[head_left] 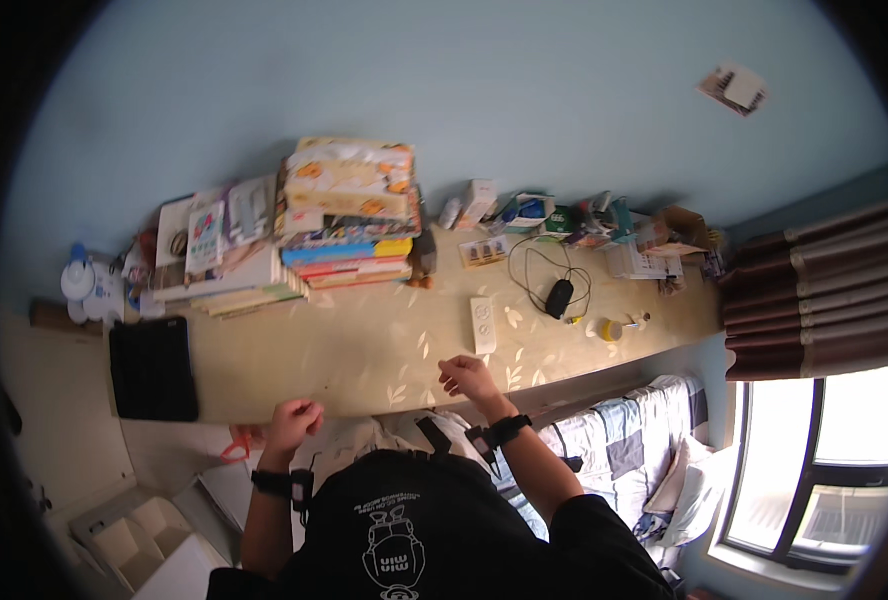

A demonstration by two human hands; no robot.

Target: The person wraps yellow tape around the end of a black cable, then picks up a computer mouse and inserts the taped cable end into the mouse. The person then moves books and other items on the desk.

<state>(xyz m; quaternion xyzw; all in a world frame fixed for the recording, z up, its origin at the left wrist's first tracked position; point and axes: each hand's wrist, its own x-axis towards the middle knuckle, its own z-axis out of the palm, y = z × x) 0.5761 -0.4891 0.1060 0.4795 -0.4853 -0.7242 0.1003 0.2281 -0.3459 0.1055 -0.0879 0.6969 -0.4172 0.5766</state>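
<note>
My left hand (292, 427) hovers by the desk's front edge with its fingers curled in, and nothing shows in them. Farther right, over the front of the desk (354, 340), is my right hand (468, 379), its fingers bent into a loose fist with no object visible. Nearest to the right hand, just beyond it, lies a white power strip (482, 325). A black device with a looped cable (560, 298) rests farther right. Close to it sits a small yellow round thing (611, 330). Both wrists carry black straps.
Stacked books (349, 268) with a tissue pack (349, 180) on top line the wall. A black flat case (152, 370) lies at the desk's left end. Boxes (644, 260) stand at the back right. Beyond the front edge are a bed (644, 430) and a cream bin (129, 550).
</note>
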